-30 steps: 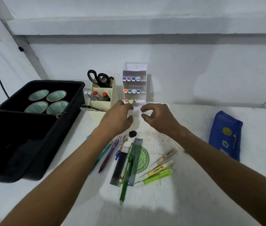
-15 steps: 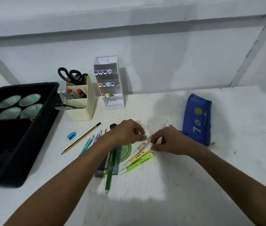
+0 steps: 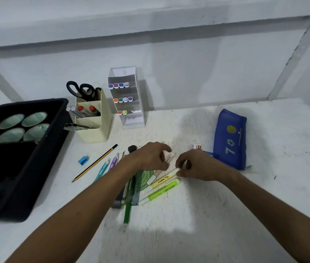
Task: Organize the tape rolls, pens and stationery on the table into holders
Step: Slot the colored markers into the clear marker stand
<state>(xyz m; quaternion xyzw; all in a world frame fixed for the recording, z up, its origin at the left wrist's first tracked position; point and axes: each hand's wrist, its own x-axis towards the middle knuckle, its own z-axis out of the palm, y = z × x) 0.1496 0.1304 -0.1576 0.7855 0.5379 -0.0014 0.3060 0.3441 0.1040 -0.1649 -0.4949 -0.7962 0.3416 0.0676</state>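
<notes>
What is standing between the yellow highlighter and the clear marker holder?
Nothing visible. The right hand pinches the yellow highlighter; bare table lies between it and the clear marker holder.

Both bare forearms reach forward, hands close together. Left hand (image 3: 150,156) palm-down, fingers curled, pinching; right hand (image 3: 197,165) likewise, fingertips (image 3: 178,174) pinched low near the desk.

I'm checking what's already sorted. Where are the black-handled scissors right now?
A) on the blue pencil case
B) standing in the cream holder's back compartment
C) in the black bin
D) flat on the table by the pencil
B: the scissors stand handles-up in the back compartment of the cream holder.
</notes>
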